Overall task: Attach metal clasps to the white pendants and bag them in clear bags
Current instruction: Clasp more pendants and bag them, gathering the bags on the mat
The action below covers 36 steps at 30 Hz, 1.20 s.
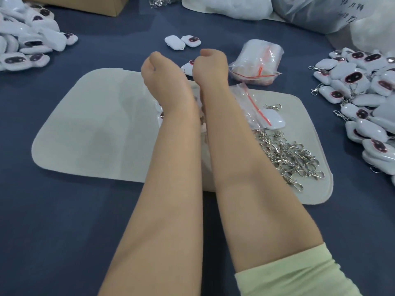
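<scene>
A table (64,210) covered in dark blue cloth fills the view. A pale grey mat (96,129) with rounded corners lies flat at its middle. A brown cardboard box (85,5) sits at the far left. Bulky white plastic sacks (310,11) stand at the far right, one bearing handwritten marks. The light is soft and even.

left hand (162,71): fingers curled out of sight, grip unreadable
right hand (210,65): fingers likewise hidden
pendant (187,65): only 1 edge shows between the hands
bagged pendants (25,39): pile cut by left edge
bag writing (352,12): upside down, unreadable
</scene>
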Available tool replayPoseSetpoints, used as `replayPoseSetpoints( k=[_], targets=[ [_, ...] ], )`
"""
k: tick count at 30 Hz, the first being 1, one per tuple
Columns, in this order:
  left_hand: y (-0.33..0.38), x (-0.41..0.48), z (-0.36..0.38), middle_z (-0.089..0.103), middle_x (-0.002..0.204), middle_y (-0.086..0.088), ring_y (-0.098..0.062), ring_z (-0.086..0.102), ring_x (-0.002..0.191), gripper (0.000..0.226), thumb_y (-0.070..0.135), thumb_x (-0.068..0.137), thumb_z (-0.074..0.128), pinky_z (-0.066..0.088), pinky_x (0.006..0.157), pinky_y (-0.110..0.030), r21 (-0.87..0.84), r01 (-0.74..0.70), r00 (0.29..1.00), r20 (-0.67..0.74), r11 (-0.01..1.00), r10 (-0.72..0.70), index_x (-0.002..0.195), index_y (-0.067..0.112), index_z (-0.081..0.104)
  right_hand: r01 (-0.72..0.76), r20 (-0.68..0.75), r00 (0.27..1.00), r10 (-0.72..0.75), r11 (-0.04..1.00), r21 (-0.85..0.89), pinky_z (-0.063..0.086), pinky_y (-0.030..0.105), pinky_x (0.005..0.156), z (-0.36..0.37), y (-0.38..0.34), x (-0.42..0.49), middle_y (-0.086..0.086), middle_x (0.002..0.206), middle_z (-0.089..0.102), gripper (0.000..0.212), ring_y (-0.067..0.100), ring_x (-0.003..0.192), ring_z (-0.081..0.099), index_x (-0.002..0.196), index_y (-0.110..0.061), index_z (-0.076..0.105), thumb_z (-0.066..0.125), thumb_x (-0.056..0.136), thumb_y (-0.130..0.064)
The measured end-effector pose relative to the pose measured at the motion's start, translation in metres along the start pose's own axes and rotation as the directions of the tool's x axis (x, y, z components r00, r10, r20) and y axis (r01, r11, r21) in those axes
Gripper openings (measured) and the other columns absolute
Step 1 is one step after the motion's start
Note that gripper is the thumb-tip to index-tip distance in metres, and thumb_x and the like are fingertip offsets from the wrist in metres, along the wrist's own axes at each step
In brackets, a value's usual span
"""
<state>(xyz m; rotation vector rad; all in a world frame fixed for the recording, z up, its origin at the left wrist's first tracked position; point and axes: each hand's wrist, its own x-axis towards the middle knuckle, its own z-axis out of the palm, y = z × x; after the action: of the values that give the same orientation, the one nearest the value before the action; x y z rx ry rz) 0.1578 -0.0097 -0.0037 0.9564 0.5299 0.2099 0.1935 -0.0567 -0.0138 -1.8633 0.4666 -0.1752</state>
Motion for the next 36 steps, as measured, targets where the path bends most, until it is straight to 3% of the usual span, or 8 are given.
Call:
replayPoseSetpoints(
  k=[3,7,13,21,25,29,33,36],
  targets=[
    [-0.004,-0.012,0.007,0.034,0.058,0.004,-0.010,0.036,0.047,0.032,0.007,0.093,0.038,0.030,0.049,-0.021,0.112,-0.062,0.995,0.080,0.992,0.053,0.063,0.016,0.033,0.038,-0.050,0.998,-0.033,0.995,0.095,0.044,0.031,0.102,-0.021,0.007,-0.009,0.007,0.136,0.056,0.046,0.022,0.117,0.056,0.133,-0.005,0.054,0.040,0.090,0.003],
    [-0.027,-0.036,0.016,0.062,0.115,-0.016,-0.029,0.057,0.108,0.027,0.012,0.094,0.042,0.046,0.088,-0.034,0.385,-0.242,0.929,0.357,0.891,0.098,0.110,0.001,0.060,0.108,-0.167,0.981,-0.097,0.993,0.056,0.052,0.034,0.093,-0.057,0.018,-0.018,0.002,0.113,0.068,0.033,0.021,0.104,0.065,0.116,-0.010,0.065,0.048,0.089,-0.003],
    [-0.062,-0.051,0.016,0.053,0.132,-0.007,-0.019,0.047,0.124,0.035,0.014,0.096,0.042,0.032,0.098,-0.024,0.607,-0.644,0.732,0.666,0.466,0.145,0.128,0.010,0.054,0.007,-0.397,0.905,-0.153,0.938,-0.346,0.039,0.025,0.098,-0.117,0.055,-0.028,0.004,0.127,0.062,0.034,0.023,0.120,0.054,0.119,-0.014,0.063,0.044,0.092,-0.009],
    [-0.052,-0.040,0.009,0.057,0.127,-0.007,-0.023,0.053,0.117,0.035,0.007,0.093,0.041,0.040,0.100,-0.032,0.641,-0.702,0.707,0.681,0.311,0.192,0.123,0.013,0.058,-0.095,-0.080,0.995,0.060,0.803,-0.589,0.041,0.025,0.071,-0.146,0.057,-0.034,0.007,0.114,0.065,0.036,0.024,0.096,0.058,0.118,-0.011,0.063,0.063,0.087,-0.027],
    [-0.054,-0.039,0.008,0.056,0.126,-0.006,-0.030,0.048,0.119,0.031,0.025,0.094,0.048,0.039,0.097,-0.040,0.697,-0.717,0.680,0.703,-0.010,0.208,0.123,0.016,0.057,-0.094,-0.030,0.994,0.102,0.717,-0.691,0.040,0.027,0.063,-0.143,0.056,-0.035,0.009,0.108,0.063,0.042,0.023,0.088,0.056,0.123,-0.010,0.056,0.066,0.084,-0.022],
    [-0.066,-0.046,0.008,0.058,0.124,-0.008,-0.034,0.046,0.121,0.031,0.025,0.093,0.048,0.030,0.102,-0.041,0.659,-0.709,0.666,0.743,-0.252,0.069,0.122,0.018,0.057,-0.077,-0.222,0.974,-0.034,0.878,-0.473,0.040,0.025,0.079,-0.138,0.070,-0.030,0.005,0.124,0.057,0.037,0.023,0.109,0.057,0.124,-0.014,0.055,0.053,0.087,-0.011],
    [-0.076,-0.068,0.015,0.059,0.115,-0.017,-0.035,0.050,0.111,0.022,0.011,0.091,0.041,0.032,0.083,-0.036,0.544,-0.839,0.543,0.838,0.002,0.057,0.103,0.004,0.058,-0.040,-0.357,0.934,0.020,0.998,-0.050,0.045,0.029,0.095,-0.131,0.072,-0.025,0.005,0.124,0.060,0.034,0.022,0.114,0.057,0.119,-0.010,0.060,0.057,0.085,-0.013],
    [-0.081,-0.072,0.016,0.052,0.124,-0.018,-0.034,0.045,0.118,0.027,0.008,0.092,0.038,0.031,0.092,-0.033,0.558,-0.820,0.561,0.828,0.127,-0.009,0.111,0.001,0.055,-0.044,-0.350,0.933,0.084,0.992,0.120,0.046,0.042,0.103,-0.129,0.071,-0.025,0.007,0.127,0.059,0.039,0.023,0.115,0.059,0.124,-0.011,0.057,0.056,0.085,-0.010]
  ],
)
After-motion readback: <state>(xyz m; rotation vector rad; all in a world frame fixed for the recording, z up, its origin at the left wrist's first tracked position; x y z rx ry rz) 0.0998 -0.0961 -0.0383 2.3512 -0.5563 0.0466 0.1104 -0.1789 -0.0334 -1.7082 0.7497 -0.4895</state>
